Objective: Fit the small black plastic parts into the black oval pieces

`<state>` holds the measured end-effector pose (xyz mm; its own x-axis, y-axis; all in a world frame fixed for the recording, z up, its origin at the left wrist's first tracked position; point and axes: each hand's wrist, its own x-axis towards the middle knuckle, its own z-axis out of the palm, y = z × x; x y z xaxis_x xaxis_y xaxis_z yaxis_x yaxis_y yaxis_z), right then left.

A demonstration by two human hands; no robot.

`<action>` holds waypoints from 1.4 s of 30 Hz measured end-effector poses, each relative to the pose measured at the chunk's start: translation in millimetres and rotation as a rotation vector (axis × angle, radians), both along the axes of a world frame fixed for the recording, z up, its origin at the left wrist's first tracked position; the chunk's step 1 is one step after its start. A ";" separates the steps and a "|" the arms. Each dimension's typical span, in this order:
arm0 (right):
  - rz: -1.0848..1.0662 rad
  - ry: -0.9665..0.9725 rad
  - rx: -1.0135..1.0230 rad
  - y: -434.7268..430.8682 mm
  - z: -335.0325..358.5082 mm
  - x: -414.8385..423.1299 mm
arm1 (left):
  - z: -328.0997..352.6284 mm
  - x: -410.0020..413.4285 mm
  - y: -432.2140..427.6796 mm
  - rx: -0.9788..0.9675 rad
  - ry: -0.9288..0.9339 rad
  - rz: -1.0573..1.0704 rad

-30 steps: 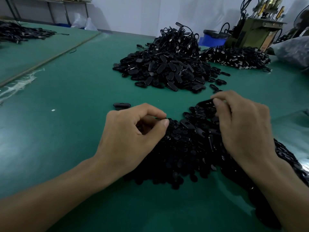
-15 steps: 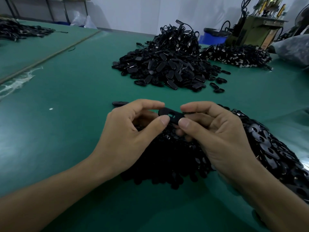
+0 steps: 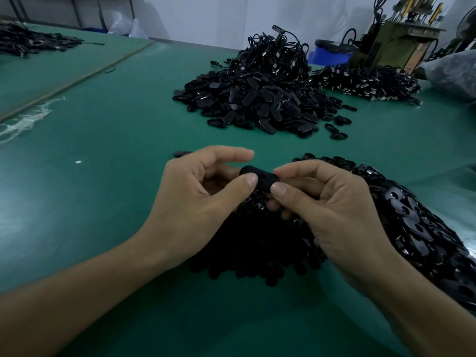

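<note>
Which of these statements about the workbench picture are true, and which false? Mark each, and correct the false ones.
1. The left hand and right hand pinch one black oval piece between them. True.
2. A lone oval piece lies on the green table beyond the left hand. True.
3. The far pile of oval pieces sits on the floor. False: it lies loose on the table.
4. The right hand rests flat on the table. False: its fingers curl round the held piece.

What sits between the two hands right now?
One black oval piece, held by the left hand and right hand, in the head view.
</note>
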<state>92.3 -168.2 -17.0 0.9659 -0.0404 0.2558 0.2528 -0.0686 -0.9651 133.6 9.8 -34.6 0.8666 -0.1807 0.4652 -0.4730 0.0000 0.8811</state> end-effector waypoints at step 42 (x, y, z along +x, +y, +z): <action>-0.103 -0.139 -0.223 -4.3 5.1 -7.3 | 7.9 -0.3 -0.6 0.045 0.060 -0.023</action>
<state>85.0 -172.5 -11.8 0.9145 -0.0647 0.3994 0.3624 -0.3077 -0.8798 133.3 9.2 -26.7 0.8882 -0.2203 0.4033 -0.4194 -0.0297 0.9073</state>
